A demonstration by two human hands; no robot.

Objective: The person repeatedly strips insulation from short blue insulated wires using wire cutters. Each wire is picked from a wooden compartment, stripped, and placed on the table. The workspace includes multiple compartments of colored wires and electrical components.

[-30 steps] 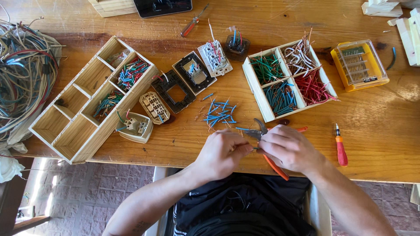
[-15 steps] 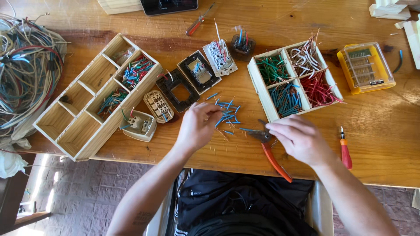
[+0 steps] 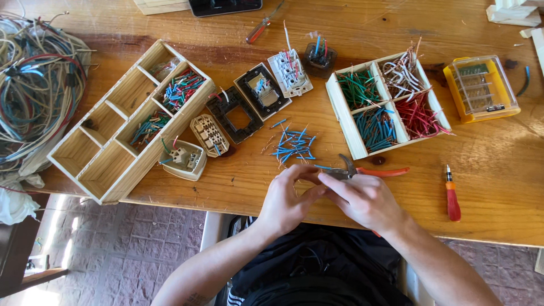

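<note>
My right hand (image 3: 367,199) is shut on a pair of pliers (image 3: 386,171) with orange-red handles, whose jaws point left just above my fingers. My left hand (image 3: 288,199) meets it near the table's front edge, fingertips pinched on a short blue wire piece (image 3: 324,168) by the plier jaws. A loose pile of short blue wire pieces (image 3: 293,145) lies on the wooden table (image 3: 238,175) just beyond both hands.
A four-part wooden tray (image 3: 343,120) holds green, white, blue and red wire pieces. A long wooden divider box (image 3: 120,171) lies left, with socket parts (image 3: 238,116) beside it. A cable tangle (image 3: 34,85), a yellow case (image 3: 481,88) and a red screwdriver (image 3: 453,199) are also there.
My left hand has come back from the blue wire pile to the pliers at the front edge. My right hand with the pliers has shifted slightly left and nearer.
</note>
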